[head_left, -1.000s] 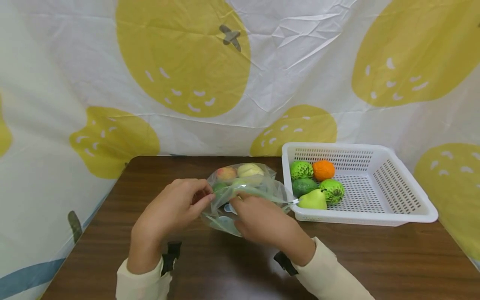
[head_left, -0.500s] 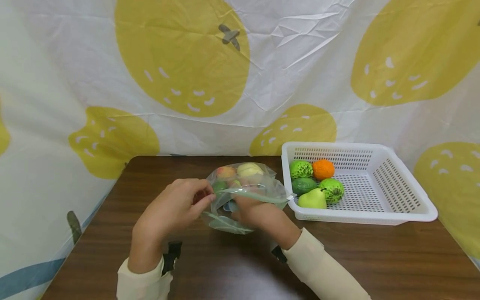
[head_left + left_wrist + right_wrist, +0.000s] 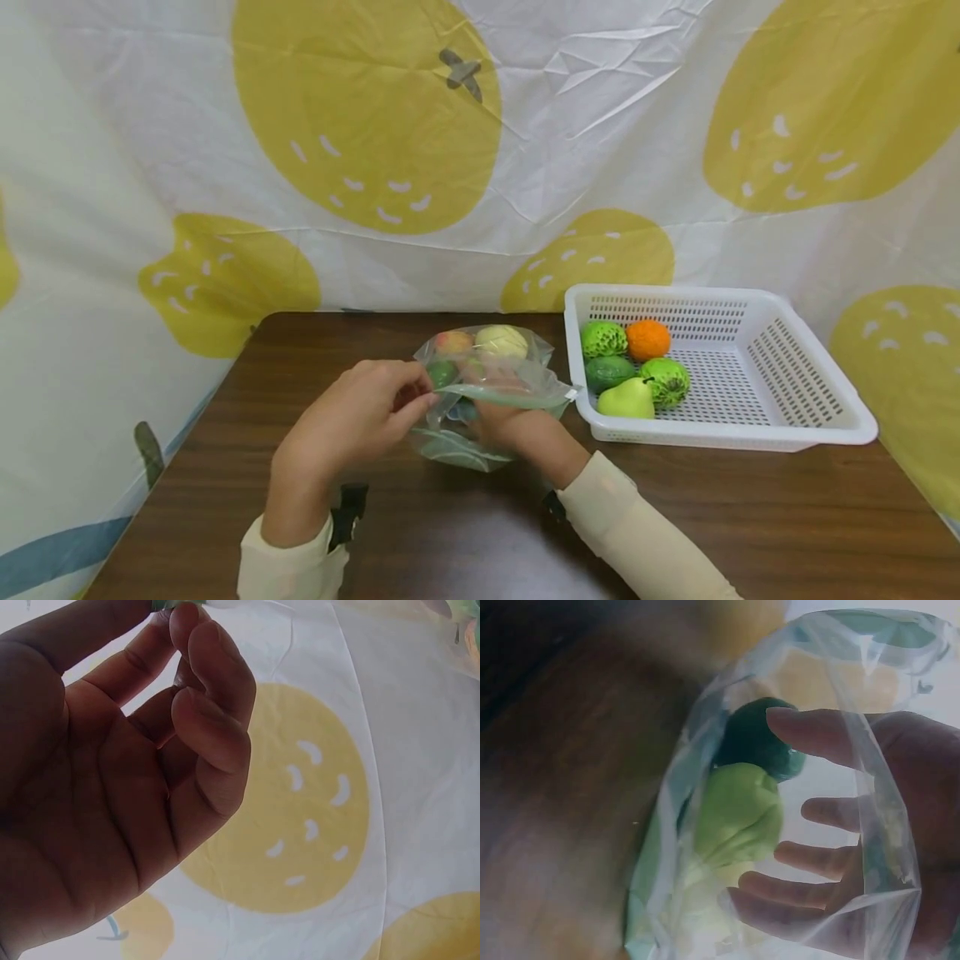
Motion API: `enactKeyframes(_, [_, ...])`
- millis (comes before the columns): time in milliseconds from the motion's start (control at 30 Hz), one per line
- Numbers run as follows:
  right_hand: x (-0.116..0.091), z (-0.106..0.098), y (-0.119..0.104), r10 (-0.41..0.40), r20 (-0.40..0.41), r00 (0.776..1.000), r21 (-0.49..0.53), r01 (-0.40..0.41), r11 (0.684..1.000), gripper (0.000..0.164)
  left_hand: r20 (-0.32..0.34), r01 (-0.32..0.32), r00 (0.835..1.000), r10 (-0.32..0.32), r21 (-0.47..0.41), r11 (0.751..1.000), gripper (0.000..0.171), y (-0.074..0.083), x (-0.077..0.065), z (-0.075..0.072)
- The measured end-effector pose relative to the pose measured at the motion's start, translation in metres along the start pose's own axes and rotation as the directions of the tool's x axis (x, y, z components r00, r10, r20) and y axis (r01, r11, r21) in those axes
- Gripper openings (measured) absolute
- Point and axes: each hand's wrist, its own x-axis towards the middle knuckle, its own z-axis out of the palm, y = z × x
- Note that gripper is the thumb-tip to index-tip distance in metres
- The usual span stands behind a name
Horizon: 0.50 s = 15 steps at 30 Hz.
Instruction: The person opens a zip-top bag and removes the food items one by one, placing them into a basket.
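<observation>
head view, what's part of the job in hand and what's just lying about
Seemingly part of the job: left hand, right hand, clear bag, bagged fruit; probably also white basket, orange, pear, other basket fruit

Just surroundings: patterned cloth, table

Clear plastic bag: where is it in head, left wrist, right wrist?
Head: the clear plastic bag is just below centre, left of the white basket.
Left wrist: can't be made out for certain.
Right wrist: fills the centre and much of the right.
Shared landmark (head, right wrist): the right hand, fingers inside the bag.
</observation>
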Motion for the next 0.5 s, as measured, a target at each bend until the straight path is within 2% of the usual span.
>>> enactKeyframes(233, [0.0054,0.0036,0.0056,-0.001,0.081,0.997,-0.051,0.005,0.999,0.057,0.014,-0.015,1.0,0.015,-0.003,1.0,0.007,0.0013,0.0012,0.001])
enactKeyframes(400, [0.0085,0.0055,0.0081,-0.004,0.072,0.997,-0.111,0.012,0.994,0.06,0.009,-0.016,1.0,0.015,0.006,1.0,0.006,0.0004,0.0025,0.0033])
enactKeyframes(500, [0.0097,0.0043,0.008,-0.002,0.065,0.998,-0.124,0.01,0.992,0.054,0.0,-0.015,1.0,0.015,0.015,1.0,0.006,-0.0005,0.0031,0.0046])
